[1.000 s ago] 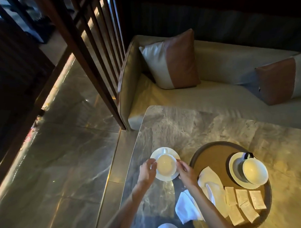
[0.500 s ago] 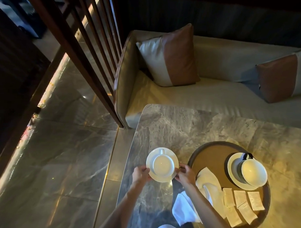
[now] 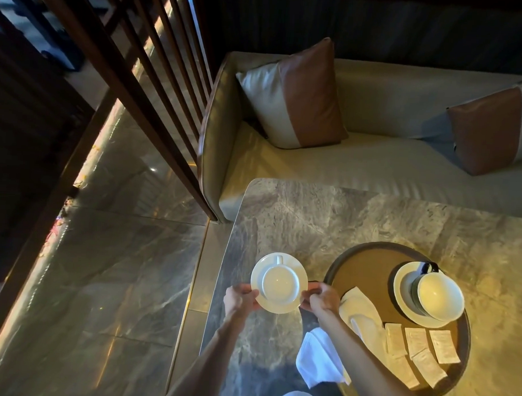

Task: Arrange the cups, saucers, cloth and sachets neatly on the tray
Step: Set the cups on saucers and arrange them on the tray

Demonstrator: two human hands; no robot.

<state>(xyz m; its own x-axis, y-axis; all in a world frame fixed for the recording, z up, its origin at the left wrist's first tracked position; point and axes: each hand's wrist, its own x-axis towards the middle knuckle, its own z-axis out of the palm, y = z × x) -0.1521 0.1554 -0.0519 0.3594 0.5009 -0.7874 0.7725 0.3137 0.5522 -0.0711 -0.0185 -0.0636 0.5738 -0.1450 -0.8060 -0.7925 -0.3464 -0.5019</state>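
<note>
A white saucer carries an upturned white cup with its handle pointing away from me. My left hand grips the saucer's near left rim and my right hand grips its near right rim, just left of the round brown tray. On the tray sit a second saucer with a cup lying tilted on it, a white cloth draped over the near left rim, and several paper sachets in a row.
The tray rests on a grey marble table. Behind it stands a beige sofa with two brown-and-white cushions. A wooden slatted screen and polished stone floor lie to the left. Part of the cloth hangs off the tray toward me.
Both hands slid from the cup's sides down to the saucer's near rim. The saucer with its cup appears raised slightly and nearer the camera.
</note>
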